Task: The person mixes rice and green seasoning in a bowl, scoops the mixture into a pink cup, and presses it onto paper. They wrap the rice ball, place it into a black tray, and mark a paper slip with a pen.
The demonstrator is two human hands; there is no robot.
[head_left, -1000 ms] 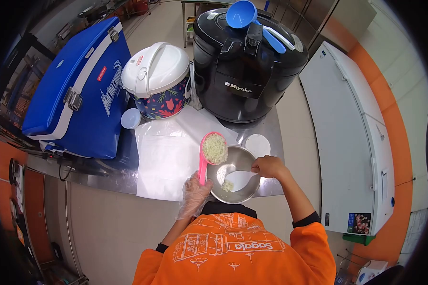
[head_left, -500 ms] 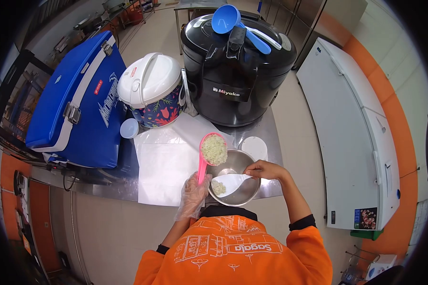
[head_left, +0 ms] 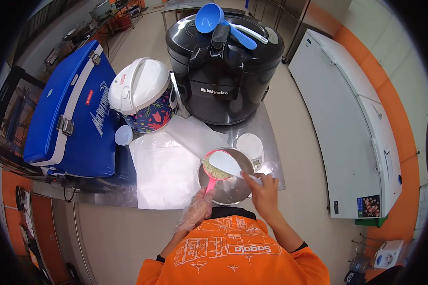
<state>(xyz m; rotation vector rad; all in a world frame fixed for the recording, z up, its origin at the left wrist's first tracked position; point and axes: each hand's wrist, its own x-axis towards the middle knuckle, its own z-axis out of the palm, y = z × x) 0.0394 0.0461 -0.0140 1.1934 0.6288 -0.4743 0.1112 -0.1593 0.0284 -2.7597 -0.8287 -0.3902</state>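
Observation:
My left hand (head_left: 196, 211), in a clear plastic glove, is closed around the handle of a pink scoop (head_left: 211, 184). The scoop is over a metal bowl (head_left: 241, 189) and holds pale greenish rice (head_left: 215, 172). Gripped in my bare right hand (head_left: 265, 194) is a white rice paddle (head_left: 226, 163). Its blade lies over the top of the scoop and covers part of the rice. Just behind the bowl's right side is a round white kitchen scale (head_left: 250, 146). White paper sheets (head_left: 159, 173) lie left of the bowl.
A black Miyako rice cooker (head_left: 218, 71) stands at the back, with a blue ladle (head_left: 208, 19) and a white-handled utensil on its lid. Left of it are a flowered rice cooker (head_left: 142, 95), a small light-blue cup (head_left: 123, 135) and a blue cooler box (head_left: 73, 114). A white chest freezer (head_left: 340, 123) is at right.
The pink scoop has come down nearer the bowl. My right hand has lifted the rice paddle from inside the bowl onto the scoop's top. The camera view has shifted slightly.

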